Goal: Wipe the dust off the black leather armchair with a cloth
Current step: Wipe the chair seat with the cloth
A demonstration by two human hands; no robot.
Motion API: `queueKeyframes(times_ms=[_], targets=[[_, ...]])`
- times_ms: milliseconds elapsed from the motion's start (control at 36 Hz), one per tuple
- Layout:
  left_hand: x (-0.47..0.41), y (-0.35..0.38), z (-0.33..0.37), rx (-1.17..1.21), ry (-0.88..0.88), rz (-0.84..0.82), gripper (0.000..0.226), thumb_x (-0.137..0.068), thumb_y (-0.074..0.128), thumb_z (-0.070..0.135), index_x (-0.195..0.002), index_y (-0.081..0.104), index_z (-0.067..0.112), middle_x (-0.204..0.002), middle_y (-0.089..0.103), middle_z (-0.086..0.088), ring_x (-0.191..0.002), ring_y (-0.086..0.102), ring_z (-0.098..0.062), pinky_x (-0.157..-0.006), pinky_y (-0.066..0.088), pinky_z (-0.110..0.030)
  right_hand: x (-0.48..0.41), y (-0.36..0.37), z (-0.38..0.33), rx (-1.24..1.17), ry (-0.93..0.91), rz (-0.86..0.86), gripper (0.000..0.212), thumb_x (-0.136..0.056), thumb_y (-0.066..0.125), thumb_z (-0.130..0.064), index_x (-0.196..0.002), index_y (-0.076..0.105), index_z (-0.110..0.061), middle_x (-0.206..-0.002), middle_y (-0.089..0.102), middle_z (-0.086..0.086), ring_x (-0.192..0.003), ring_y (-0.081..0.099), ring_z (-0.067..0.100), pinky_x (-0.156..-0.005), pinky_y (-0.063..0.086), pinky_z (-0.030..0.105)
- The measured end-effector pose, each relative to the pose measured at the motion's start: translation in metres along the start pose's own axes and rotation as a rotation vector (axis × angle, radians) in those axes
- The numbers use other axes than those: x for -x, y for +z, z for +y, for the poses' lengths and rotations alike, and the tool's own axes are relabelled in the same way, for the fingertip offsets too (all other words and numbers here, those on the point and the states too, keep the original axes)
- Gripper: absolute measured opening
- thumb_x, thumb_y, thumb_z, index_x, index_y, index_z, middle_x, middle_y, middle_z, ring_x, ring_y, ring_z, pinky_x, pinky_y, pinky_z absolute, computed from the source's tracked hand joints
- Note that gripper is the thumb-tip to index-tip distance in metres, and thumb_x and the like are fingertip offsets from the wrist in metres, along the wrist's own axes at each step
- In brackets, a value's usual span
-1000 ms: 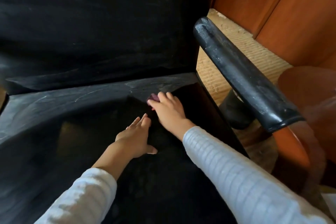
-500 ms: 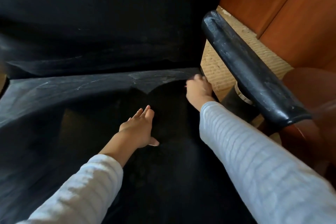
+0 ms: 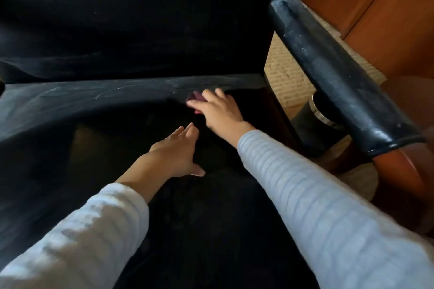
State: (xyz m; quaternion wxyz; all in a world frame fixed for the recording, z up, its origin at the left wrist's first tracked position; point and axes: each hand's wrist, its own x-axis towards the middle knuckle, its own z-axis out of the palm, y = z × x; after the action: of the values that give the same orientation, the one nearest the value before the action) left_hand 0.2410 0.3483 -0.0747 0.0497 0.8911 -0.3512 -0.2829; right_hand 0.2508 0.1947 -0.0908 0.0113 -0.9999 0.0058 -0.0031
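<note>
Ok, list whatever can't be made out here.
Head view:
cloth: mostly hidden under the right hand gripping it; only a purple scrap shows.
left hand: palm hidden against the seat.
Seat's near part: deep shadow, dust unreadable.
dark cylinder: partly behind the right armrest.

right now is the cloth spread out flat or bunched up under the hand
Cannot tell for sure: the right hand covers most of the cloth, and only a small purple bit shows beyond it.

One head-worn wide-angle camera looks forward and down, close over the armchair seat [image 3: 70,110]; the backrest [image 3: 141,19] fills the top, the armrest [image 3: 340,73] crosses the right of the view.
</note>
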Motion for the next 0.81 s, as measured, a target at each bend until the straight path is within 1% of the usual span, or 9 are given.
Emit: queueKeyframes(times_ms=[83, 222, 333, 417, 472, 556, 639, 750, 806], targets=[[0.001, -0.002, -0.001, 0.013, 0.008, -0.010, 0.109, -0.076, 0.074, 0.045, -0.151, 0.002, 0.013, -0.160, 0.002, 0.001, -0.147, 0.006, -0.019, -0.115, 0.028, -0.042, -0.006, 0.002, 0.019, 0.029, 0.145, 0.035, 0.046, -0.096, 0.040, -0.018, -0.139, 0.045, -0.033, -0.132, 0.042, 0.007, -0.122, 0.035, 0.032, -0.094, 0.034, 0.042], [0.003, -0.001, -0.002, 0.032, 0.012, -0.022, 0.104, -0.079, 0.072, 0.044, -0.151, 0.003, 0.017, -0.160, -0.007, 0.004, -0.147, -0.004, -0.015, -0.116, 0.025, -0.043, -0.006, -0.002, 0.069, 0.144, 0.420, -0.017, 0.038, -0.101, 0.036, -0.024, -0.135, 0.050, -0.027, -0.135, 0.042, 0.009, -0.126, 0.034, 0.035, -0.098, 0.035, 0.043], [0.003, -0.001, -0.001, 0.050, 0.002, -0.028, 0.102, -0.079, 0.072, 0.043, -0.151, 0.004, 0.017, -0.160, -0.010, 0.006, -0.147, -0.005, -0.015, -0.114, 0.028, -0.044, -0.009, -0.003, 0.072, 0.226, 0.538, -0.053, 0.038, -0.099, 0.037, -0.014, -0.134, 0.051, -0.020, -0.136, 0.043, 0.010, -0.127, 0.036, 0.034, -0.096, 0.039, 0.043], [0.004, -0.002, 0.000, 0.046, -0.003, -0.035, 0.101, -0.080, 0.072, 0.042, -0.151, 0.005, 0.017, -0.159, -0.011, 0.007, -0.147, -0.006, -0.015, -0.114, 0.028, -0.044, -0.016, -0.008, 0.057, 0.212, 0.584, -0.073, 0.035, -0.099, 0.043, -0.015, -0.132, 0.053, -0.016, -0.137, 0.042, 0.010, -0.128, 0.036, 0.033, -0.097, 0.039, 0.042], [0.004, -0.003, 0.001, 0.051, 0.002, -0.033, 0.101, -0.079, 0.072, 0.041, -0.151, 0.005, 0.017, -0.160, -0.010, 0.006, -0.147, -0.005, -0.015, -0.114, 0.028, -0.045, -0.016, -0.010, 0.044, 0.177, 0.518, -0.063, 0.035, -0.097, 0.046, -0.018, -0.131, 0.055, -0.018, -0.137, 0.042, 0.008, -0.128, 0.035, 0.032, -0.097, 0.038, 0.041], [0.004, -0.003, 0.002, 0.059, -0.002, -0.033, 0.104, -0.079, 0.073, 0.040, -0.151, 0.002, 0.015, -0.160, -0.007, 0.005, -0.147, -0.005, -0.016, -0.116, 0.025, -0.044, -0.007, -0.011, 0.013, 0.042, 0.257, -0.009, 0.038, -0.092, 0.051, -0.018, -0.128, 0.057, -0.025, -0.132, 0.044, 0.006, -0.122, 0.037, 0.031, -0.095, 0.039, 0.038], [0.003, -0.001, 0.001, 0.065, 0.002, -0.014, 0.109, -0.076, 0.076, 0.041, -0.151, 0.002, 0.013, -0.160, 0.006, 0.001, -0.147, 0.002, -0.019, -0.116, 0.025, -0.044, -0.004, -0.013, -0.020, -0.107, 0.012, -0.059, 0.043, -0.093, 0.050, -0.013, -0.133, 0.054, -0.028, -0.129, 0.047, 0.005, -0.119, 0.039, 0.029, -0.095, 0.040, 0.038], [0.003, 0.000, 0.000, 0.107, -0.001, 0.004, 0.111, -0.074, 0.078, 0.040, -0.151, 0.003, 0.013, -0.158, 0.011, -0.001, -0.145, 0.014, -0.019, -0.114, 0.029, -0.041, 0.000, -0.021, -0.030, -0.264, -0.021, -0.127, 0.041, -0.098, 0.043, -0.012, -0.135, 0.053, -0.027, -0.117, 0.050, 0.004, -0.112, 0.042, 0.025, -0.094, 0.040, 0.036], [0.002, -0.001, 0.002, 0.081, -0.002, 0.000, 0.112, -0.073, 0.078, 0.040, -0.151, 0.003, 0.013, -0.159, 0.010, -0.002, -0.146, 0.010, -0.019, -0.115, 0.027, -0.042, 0.002, -0.021, -0.025, -0.303, 0.008, -0.118, 0.027, -0.099, 0.047, -0.025, -0.123, 0.060, -0.023, -0.107, 0.047, 0.000, -0.103, 0.047, 0.022, -0.083, 0.041, 0.033]])
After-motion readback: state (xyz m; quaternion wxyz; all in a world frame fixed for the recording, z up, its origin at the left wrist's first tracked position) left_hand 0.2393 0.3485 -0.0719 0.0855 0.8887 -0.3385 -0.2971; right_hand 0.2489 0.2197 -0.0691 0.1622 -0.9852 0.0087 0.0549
